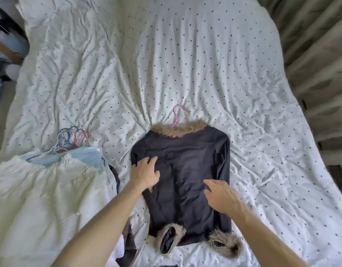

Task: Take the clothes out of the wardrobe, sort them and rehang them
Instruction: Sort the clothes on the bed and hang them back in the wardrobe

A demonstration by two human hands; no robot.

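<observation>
Currently my left hand (145,173) and right hand (222,197), both flat and open, press the jacket (185,160) beneath them; advise smoothing outward evenly.

- The jacket (185,170) lies flat on the bed (185,54), under both hands.
- The left hand (145,173) rests on the left part of the jacket. The right hand (222,195) is over the right part, a bit nearer to the person.
- Past the hands, at the far end of the jacket, is the collar (179,129). A hanger hook (177,114) sticks out behind it onto the bed.
- The left cuff (170,237) lies nearer than the left hand. The right cuff (226,245) lies nearer than the right hand.
- Left of the left hand, a pile of clothes (41,189) lies on the bed, close to the jacket.
- A bunch of hangers (70,139) lies on the far end of that pile.
- Far to the right of the right hand, past the bed's edge, hangs a curtain (320,54).
</observation>
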